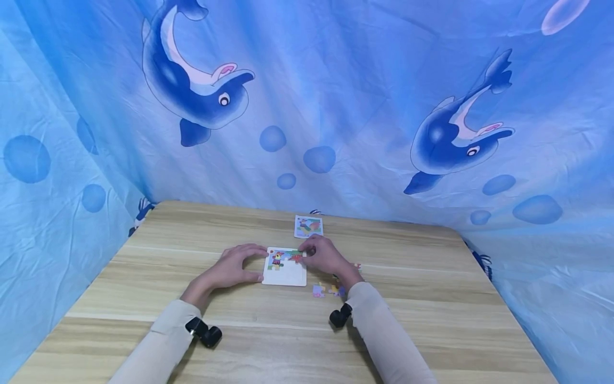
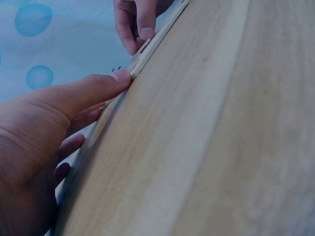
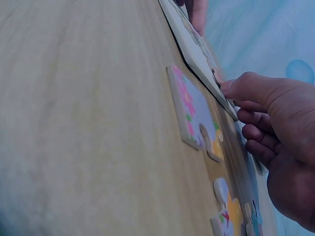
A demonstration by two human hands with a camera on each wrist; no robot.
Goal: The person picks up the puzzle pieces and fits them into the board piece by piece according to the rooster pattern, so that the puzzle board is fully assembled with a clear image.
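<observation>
A white jigsaw board (image 1: 284, 274) lies flat on the wooden table, its upper part partly filled with colourful pieces. My left hand (image 1: 235, 266) holds the board at its left side, thumb at the near corner and fingers at the far one; the left wrist view shows the thumb (image 2: 110, 84) against the edge. At the board's upper right, my right hand (image 1: 323, 256) pinches a reddish puzzle piece (image 1: 296, 258). The right wrist view has that thumb (image 3: 236, 88) at the board's rim, the other fingers curled below; part of the piece is hidden.
Loose puzzle pieces lie right of the board, among them a lilac one with pink flowers (image 3: 184, 105) and a yellow one (image 3: 236, 214). Some are partly under the right wrist. A picture card (image 1: 308, 226) lies behind the board. A blue dolphin curtain (image 1: 364, 160) hangs behind the table.
</observation>
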